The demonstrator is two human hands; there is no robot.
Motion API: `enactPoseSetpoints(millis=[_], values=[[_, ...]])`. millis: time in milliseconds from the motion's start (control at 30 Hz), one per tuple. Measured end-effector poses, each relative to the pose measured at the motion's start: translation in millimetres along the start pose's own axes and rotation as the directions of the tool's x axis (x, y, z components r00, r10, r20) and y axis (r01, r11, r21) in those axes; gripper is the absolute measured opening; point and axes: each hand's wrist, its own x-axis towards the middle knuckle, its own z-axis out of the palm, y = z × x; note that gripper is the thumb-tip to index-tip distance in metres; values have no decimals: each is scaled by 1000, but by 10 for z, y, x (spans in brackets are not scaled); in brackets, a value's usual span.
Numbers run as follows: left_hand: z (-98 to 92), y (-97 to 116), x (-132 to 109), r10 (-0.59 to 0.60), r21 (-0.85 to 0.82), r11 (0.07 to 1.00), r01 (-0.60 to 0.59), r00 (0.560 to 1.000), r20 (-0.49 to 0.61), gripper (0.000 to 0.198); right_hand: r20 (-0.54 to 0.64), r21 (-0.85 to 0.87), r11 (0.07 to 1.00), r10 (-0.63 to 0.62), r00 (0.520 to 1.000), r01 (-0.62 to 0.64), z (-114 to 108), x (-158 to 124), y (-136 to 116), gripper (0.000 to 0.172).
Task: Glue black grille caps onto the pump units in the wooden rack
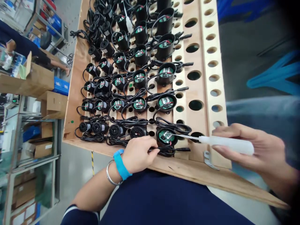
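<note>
A wooden rack [194,170] with rows of round holes holds several black cylindrical units with green circuit boards and coiled black cables. My left hand [138,153], with a blue band and a metal bangle on the wrist, is closed on a black cable beside the nearest unit [166,137]. My right hand [255,150] grips a white squeeze bottle [228,143]. Its thin nozzle points left, and the tip rests over the green board of that nearest unit.
Empty holes run down the rack's right side [195,105]. Left of the rack stand cardboard boxes [35,79], blue crates and metal shelving [28,162]. Another person's arm shows at far left [14,43]. A metal bracket [207,157] sits on the rack's near edge.
</note>
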Motion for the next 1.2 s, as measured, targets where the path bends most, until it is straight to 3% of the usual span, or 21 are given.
enactPoseSetpoints(millis=[100, 200, 400, 633, 1200], values=[[9, -8, -2, -15, -11, 1000, 15, 999, -30, 6, 85, -116, 957, -255, 963, 264, 46, 45, -7, 12], [23, -36, 8, -18, -37, 999, 16, 998, -63, 7, 119, -212, 904, -353, 928, 371, 65, 22, 17, 14], [35, -70, 29, -15, -60, 998, 11, 997, -71, 8, 98, -306, 871, -373, 923, 384, 91, -73, 38, 17], [29, -62, 23, -20, -95, 995, 12, 996, -82, 9, 74, -361, 811, -468, 881, 461, 189, -27, 44, 19], [28, -70, 34, -8, -102, 995, -1, 996, -94, 11, 36, -269, 850, -461, 887, 453, 232, 22, -27, 21]])
